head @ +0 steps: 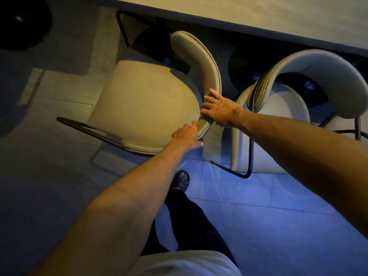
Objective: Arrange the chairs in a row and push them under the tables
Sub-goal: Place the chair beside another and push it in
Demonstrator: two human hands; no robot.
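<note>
Both hands rest on the curved backrest of the left chair (145,102): the right hand (219,110) lies over its top edge with fingers spread and curled loosely around the rim, and the left hand (187,136) presses, fingers wrapped, on the lower end of the same curve. Neither is clenched; each grips the backrest lightly. This chair stands turned, its seat facing left along the table (258,14) rather than toward it, with only its far corner near the table edge. The right chair (288,108) stands just beside it, facing the table and partly tucked under. Judging from this, the left chair must swing its seat toward the table before it can be pushed in; the right hand is nearer the pivoting end. No containers are visible.
</note>
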